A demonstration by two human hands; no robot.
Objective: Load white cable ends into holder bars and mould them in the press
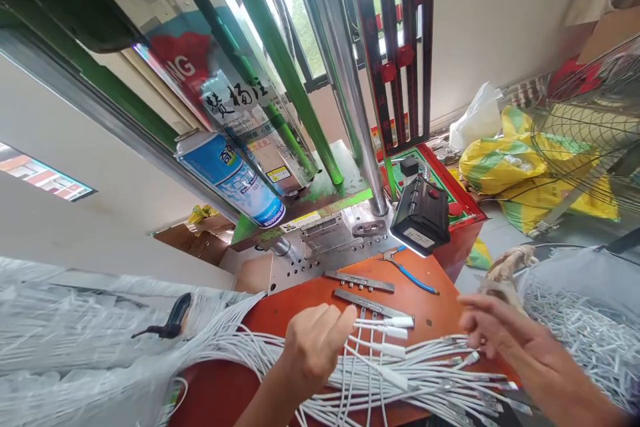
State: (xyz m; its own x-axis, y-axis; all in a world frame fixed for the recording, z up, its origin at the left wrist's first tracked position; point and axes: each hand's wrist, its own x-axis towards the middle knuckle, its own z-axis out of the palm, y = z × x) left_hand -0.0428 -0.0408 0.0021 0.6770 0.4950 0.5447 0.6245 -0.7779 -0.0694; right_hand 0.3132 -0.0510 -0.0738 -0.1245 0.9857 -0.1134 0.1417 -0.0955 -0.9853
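Observation:
My left hand (317, 340) is closed around several thin white cables, near the middle of the red-orange table. Their white moulded ends (395, 331) stick out to the right of my fingers. My right hand (517, 343) hovers at the table's right side, index finger stretched and the others loosely bent, with nothing visible in it. Between and below both hands lies a thick bundle of white cables (425, 387), with metal-tipped plugs at its right end. Just beyond my left hand rest two slotted metal bars (373, 307).
Blue-handled pliers (415, 278) lie behind the bars. A black work lamp (421, 217), a blue spray can (230, 177) and a green press machine (285, 93) with steel posts stand at the back. White scraps fill a bag (585, 333) at right; plastic-wrapped bundles (75, 333) lie left.

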